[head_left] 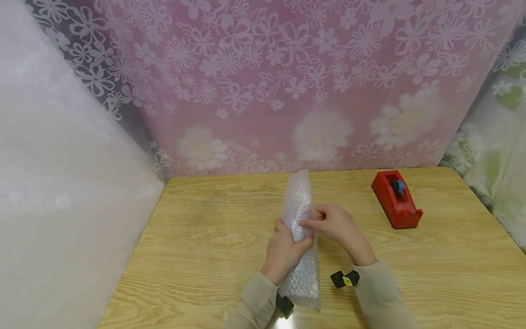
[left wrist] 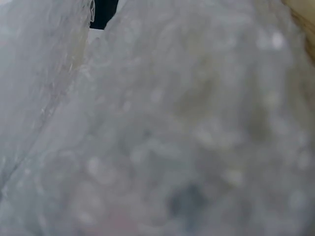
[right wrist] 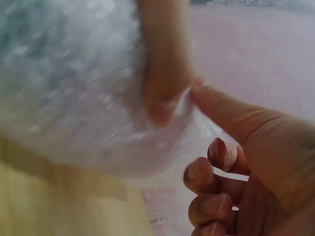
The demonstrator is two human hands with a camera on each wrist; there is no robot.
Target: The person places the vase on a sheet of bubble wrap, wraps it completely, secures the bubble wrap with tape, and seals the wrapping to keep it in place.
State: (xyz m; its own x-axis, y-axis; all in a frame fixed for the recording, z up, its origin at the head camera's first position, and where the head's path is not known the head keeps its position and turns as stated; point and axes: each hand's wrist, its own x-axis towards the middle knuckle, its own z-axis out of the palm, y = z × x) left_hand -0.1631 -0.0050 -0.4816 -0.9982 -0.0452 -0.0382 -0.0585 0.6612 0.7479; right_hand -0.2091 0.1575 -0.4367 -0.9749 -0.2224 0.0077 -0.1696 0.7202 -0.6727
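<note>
A long, clear bundle of bubble wrap (head_left: 302,274) stands tilted over the table, its far end near the back edge. My left hand (head_left: 284,251) grips it around the middle, thumb across the near face. At its right side, my right hand (head_left: 334,224) pinches the wrap's edge, thumb forward and the other fingers curled. In the right wrist view, the right thumb (right wrist: 231,108) meets the wrap close to the left thumb (right wrist: 167,73). Blurred bubble wrap (left wrist: 147,123) fills most of the left wrist view. What lies inside the bundle cannot be made out.
A red tape dispenser (head_left: 397,201) with a small blue roll stands on the wooden table (head_left: 205,237), at the back right. Flowered pink cloth (head_left: 255,91) hangs behind the table. Pale cloth (head_left: 82,183) hangs at the left, and flowered cloth at the right.
</note>
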